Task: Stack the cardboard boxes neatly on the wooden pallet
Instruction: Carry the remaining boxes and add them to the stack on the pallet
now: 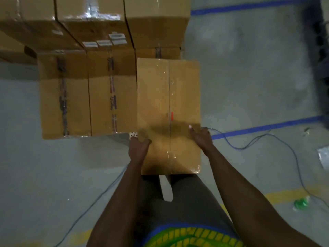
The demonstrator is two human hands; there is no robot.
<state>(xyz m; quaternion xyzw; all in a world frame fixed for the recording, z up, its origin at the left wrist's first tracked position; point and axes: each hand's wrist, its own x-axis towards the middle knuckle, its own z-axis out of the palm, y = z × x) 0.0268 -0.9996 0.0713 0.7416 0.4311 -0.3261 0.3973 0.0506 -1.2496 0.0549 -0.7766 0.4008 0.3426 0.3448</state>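
A taped cardboard box is held in front of me, its long side pointing away. My left hand grips its left edge with the thumb on top. My right hand grips its right edge, thumb lying on the top face. The box's far end reaches the right end of the near row of the stacked boxes; two boxes lie in that row to its left. Taller boxes stand behind them. The pallet is hidden under the stack.
Grey concrete floor with blue tape lines and a yellow line. A blue cable loops over the floor on the right, and another runs at lower left. A green object lies at lower right.
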